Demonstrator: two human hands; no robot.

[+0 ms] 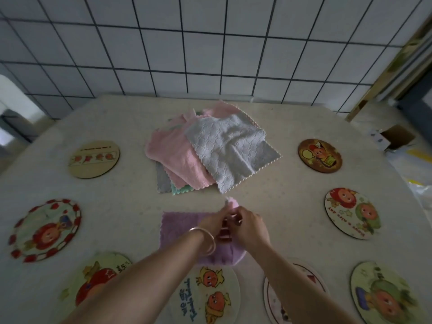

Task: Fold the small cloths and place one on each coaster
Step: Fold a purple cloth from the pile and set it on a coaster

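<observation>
A purple cloth (177,228) lies on the table in front of me, its right part lifted. My left hand (214,222) and my right hand (249,229) meet over the cloth's right side, and both pinch its raised edge near a far corner. Behind it lies a loose pile of small cloths: a grey-white one (230,149) on top, a pink one (174,152) beside it, with grey and green edges showing underneath. Round picture coasters ring the table, such as one at the near centre (208,298) and one at the left (45,230).
More coasters lie at the far left (94,159), far right (319,155), right (351,212), near right (383,293) and near left (98,277). One coaster (294,288) is partly under my right forearm. A tiled wall (210,43) stands behind the table (268,183). A cardboard box (395,136) sits off the right edge.
</observation>
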